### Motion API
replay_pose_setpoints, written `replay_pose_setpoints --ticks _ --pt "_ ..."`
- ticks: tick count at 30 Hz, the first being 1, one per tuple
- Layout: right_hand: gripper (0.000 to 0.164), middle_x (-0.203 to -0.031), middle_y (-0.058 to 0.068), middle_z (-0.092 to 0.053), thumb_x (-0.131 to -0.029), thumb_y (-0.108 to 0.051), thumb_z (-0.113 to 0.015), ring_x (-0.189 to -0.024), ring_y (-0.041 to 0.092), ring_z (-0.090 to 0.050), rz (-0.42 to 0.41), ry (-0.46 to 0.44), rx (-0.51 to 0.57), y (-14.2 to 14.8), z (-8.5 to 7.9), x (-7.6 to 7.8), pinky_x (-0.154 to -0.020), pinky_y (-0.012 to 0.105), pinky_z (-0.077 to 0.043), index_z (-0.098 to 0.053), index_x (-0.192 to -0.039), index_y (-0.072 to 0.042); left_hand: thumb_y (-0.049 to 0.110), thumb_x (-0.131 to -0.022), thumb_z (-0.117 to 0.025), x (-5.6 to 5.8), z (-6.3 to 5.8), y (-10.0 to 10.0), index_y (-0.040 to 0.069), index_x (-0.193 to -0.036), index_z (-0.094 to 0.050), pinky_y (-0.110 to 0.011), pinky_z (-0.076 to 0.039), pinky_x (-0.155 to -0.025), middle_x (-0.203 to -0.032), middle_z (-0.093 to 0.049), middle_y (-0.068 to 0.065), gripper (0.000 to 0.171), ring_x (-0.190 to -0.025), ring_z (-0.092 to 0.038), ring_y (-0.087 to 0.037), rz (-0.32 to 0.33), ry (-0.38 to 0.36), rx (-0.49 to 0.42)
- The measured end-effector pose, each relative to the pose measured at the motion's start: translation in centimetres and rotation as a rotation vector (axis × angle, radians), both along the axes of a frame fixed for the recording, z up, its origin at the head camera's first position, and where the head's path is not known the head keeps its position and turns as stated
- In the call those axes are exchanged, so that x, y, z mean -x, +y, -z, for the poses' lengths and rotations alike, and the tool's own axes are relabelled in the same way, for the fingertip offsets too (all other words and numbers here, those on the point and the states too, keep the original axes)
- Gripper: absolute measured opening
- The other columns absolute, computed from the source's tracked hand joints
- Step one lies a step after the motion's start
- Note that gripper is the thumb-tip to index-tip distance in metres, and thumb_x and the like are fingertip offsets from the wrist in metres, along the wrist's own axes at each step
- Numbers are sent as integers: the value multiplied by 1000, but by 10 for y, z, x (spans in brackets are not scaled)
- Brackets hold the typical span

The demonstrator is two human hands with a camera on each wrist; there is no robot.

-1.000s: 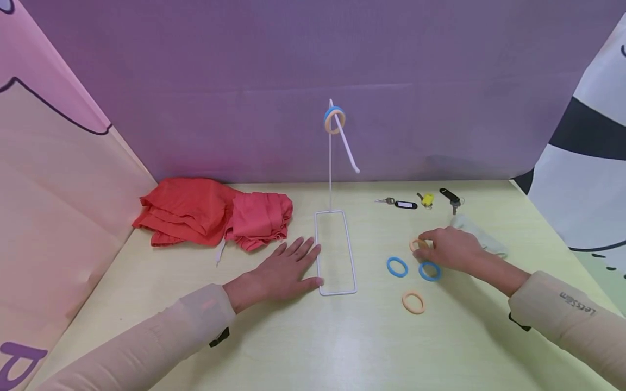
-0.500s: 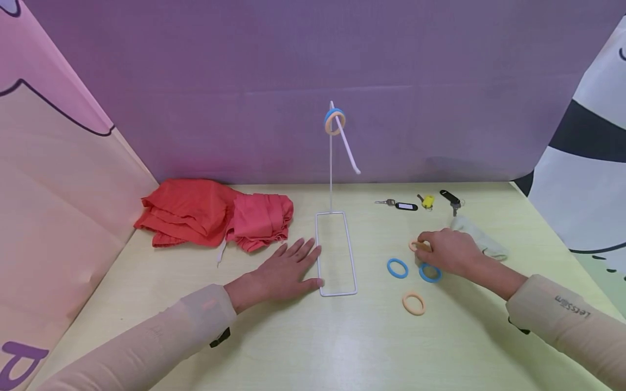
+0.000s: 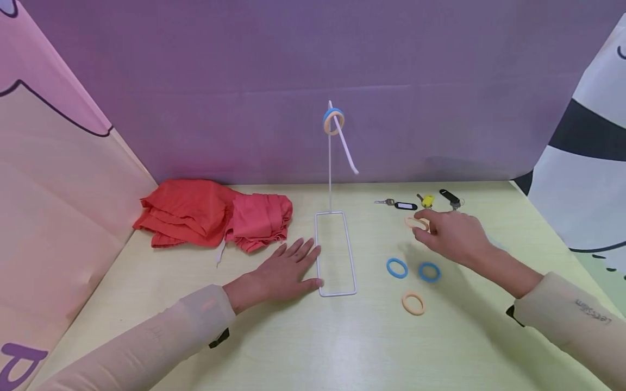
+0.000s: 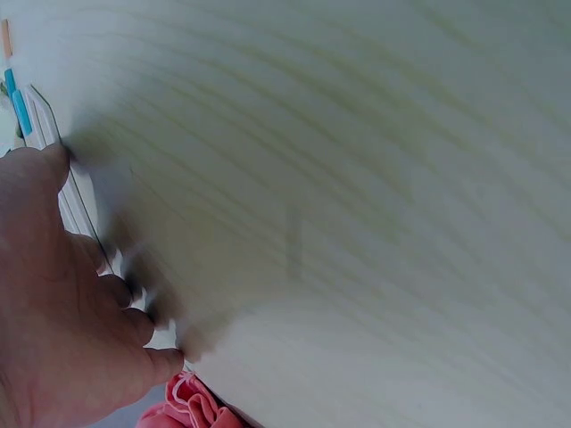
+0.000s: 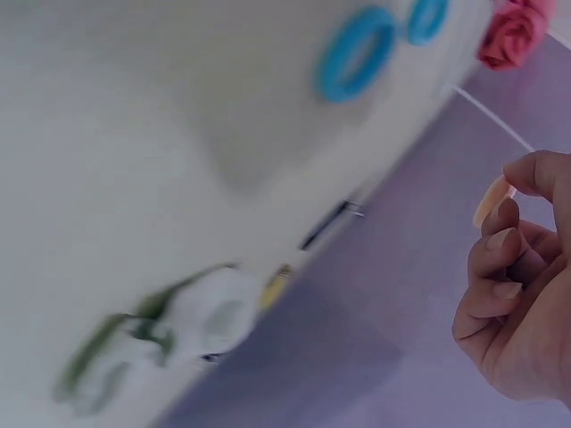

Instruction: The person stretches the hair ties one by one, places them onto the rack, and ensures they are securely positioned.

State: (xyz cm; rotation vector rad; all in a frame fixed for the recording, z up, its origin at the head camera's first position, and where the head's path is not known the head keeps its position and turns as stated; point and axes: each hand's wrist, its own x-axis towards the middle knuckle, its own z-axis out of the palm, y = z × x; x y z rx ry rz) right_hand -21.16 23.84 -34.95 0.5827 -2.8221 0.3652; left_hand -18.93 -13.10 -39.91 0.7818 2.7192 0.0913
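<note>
My right hand (image 3: pixel 457 236) pinches a peach ring (image 3: pixel 409 221) between thumb and fingertips, lifted off the table; the right wrist view also shows this peach ring (image 5: pixel 492 201) in the grip. Below it lie two blue rings (image 3: pixel 397 276) and another peach ring (image 3: pixel 413 311). Fingers spread, my left hand (image 3: pixel 286 274) rests with its fingertips and thumb at the left side of a white wire stand (image 3: pixel 350 252). From the stand's upper arm hang a blue ring (image 3: pixel 330 113) and a peach ring (image 3: pixel 326 126).
Two folded red cloths (image 3: pixel 191 212) lie at the back left. Several keys with tags (image 3: pixel 406 206) are along the back right. A pale cloth (image 5: pixel 219 308), mostly covered by my right hand in the head view, lies near them. A purple backdrop (image 3: pixel 235 130) rises behind the table.
My right hand has picked the peach ring up off the table and moved it upward and slightly back, uncovering the right blue ring. My left hand has stayed in place.
</note>
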Motion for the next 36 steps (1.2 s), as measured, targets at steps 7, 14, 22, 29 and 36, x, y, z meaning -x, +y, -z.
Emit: replay_pose_setpoints --ticks 7,14,22,29,36 --pt "23 -54 -16 -48 -87 -24 -69 -46 1 -34 -104 287 97 -20 -41 -14 -41 24 -28 -74 -109 -19 65 -98 -42 0 0 0 21 -163 -10 -55 -10 -126 -171 -5 -2 84 -158 -2 -28 -1 -6 -4" --pt "24 -56 -13 -48 -87 -28 -65 -48 -1 -33 -295 580 119 -41 -80 -30 -40 21 -22 -73 -108 -20 64 -98 -42 0 1 0 21 -163 -11 -55 -10 -126 -171 -5 -2 84 -159 -2 -27 -2 -1 -8" --pt "39 -55 -9 -48 -99 -43 -49 -49 3 -36 -344 735 123 -60 -110 -51 -40 22 -22 -75 -107 -15 63 -98 -43 0 1 -1 21 -163 -12 -56 -10 -126 -171 -6 -2 83 -158 -2 -29 -5 -5 -28" --pt "37 -56 -6 -50 -99 -39 -50 -47 5 -36 -384 805 120 -70 -122 -66 -39 22 -21 -75 -106 -13 64 -99 -41 -2 2 -1 20 -163 -12 -56 -9 -126 -171 -5 -3 83 -158 -2 -29 3 -1 -32" --pt "33 -57 -3 -52 -99 -37 -52 -47 8 -38 -420 832 168 -78 -133 -79 -39 25 -23 -73 -108 -13 64 -99 -42 -2 1 -1 19 -163 -12 -56 -9 -126 -171 -6 -3 84 -158 -2 -29 -1 1 -31"
